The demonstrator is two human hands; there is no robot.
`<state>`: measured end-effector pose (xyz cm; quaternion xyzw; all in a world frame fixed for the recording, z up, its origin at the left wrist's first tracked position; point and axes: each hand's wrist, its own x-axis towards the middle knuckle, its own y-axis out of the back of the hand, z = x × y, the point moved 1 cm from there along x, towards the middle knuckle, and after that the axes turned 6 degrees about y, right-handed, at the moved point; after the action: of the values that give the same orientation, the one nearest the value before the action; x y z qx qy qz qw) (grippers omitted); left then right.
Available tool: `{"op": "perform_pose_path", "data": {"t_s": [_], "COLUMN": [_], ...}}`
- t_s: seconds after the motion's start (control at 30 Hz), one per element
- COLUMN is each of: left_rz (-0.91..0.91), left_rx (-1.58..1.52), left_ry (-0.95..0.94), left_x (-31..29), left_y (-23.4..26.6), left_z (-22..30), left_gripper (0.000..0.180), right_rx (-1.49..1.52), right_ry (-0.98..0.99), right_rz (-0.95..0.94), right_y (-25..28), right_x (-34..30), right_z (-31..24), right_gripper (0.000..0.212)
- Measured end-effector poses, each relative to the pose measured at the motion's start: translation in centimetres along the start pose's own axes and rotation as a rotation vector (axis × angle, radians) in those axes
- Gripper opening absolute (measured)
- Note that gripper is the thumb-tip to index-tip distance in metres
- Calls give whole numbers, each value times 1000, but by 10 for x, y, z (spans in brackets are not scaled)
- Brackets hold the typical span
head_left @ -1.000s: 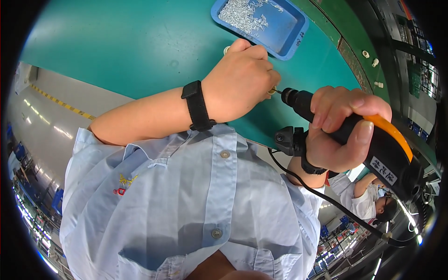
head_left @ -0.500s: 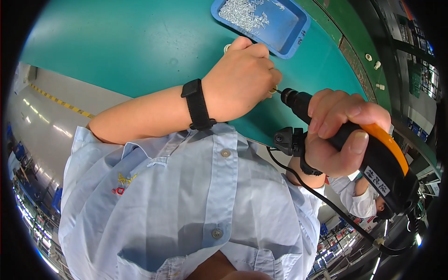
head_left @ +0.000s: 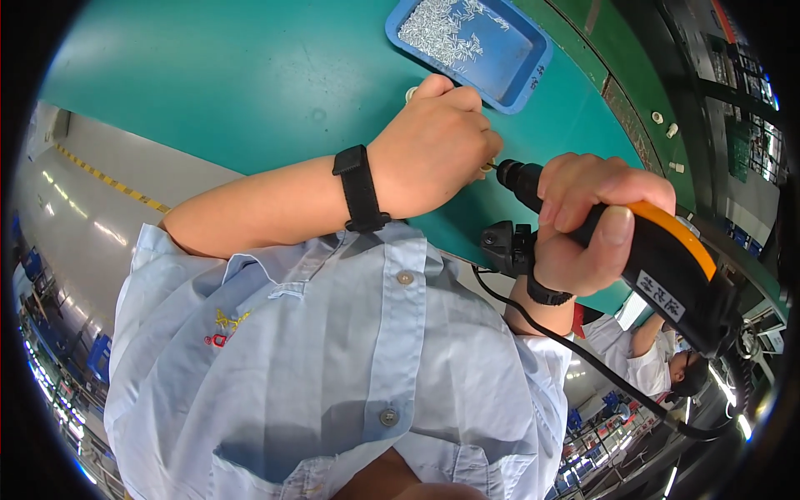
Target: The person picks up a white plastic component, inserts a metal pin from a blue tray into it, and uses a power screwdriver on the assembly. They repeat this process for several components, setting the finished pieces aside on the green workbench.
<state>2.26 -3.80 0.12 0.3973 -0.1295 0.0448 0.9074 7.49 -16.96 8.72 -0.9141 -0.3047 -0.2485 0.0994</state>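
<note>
My left hand (head_left: 433, 142) is closed, with its back toward me, over the green work surface. A small cream-coloured part (head_left: 487, 169) shows at its finger edge, mostly hidden by the hand. Another pale round piece (head_left: 411, 94) peeks out by the thumb side. My right hand (head_left: 592, 204) wraps around a black electric screwdriver (head_left: 667, 258) with an orange stripe. The tool slants, its thin bit pointing left at the cream part; whether the bit touches a screw there is hidden. Beyond my left hand lies a blue tray (head_left: 521, 96) holding many small silvery screws (head_left: 437, 35).
Several small white parts (head_left: 657, 117) lie on the green ledge at the right. A black cable (head_left: 583, 358) runs below my right forearm. A small black device (head_left: 504, 246) sits at my right wrist. At the lower right, another person (head_left: 650, 362) is near.
My right hand and the screwdriver have shifted left a little, its nose staying close to the cream part. The left hand keeps its closed hold. The whole view has shifted slightly.
</note>
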Motion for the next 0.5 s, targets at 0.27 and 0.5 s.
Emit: {"op": "perform_pose_path", "data": {"t_s": [0.27,0.5], "left_rz": [164,223], "left_rx": [-120,-283], "left_ry": [-173,410], "left_x": [-4,-26], "left_y": [23,81], "left_z": [-5,-46], "left_gripper": [21,18], "right_rx": [280,96], "right_ry": [368,216], "right_rz": [72,211], "right_y": [25,39], "right_x": [0,-16], "right_z": [-38,-28], "right_gripper": [32,28]}}
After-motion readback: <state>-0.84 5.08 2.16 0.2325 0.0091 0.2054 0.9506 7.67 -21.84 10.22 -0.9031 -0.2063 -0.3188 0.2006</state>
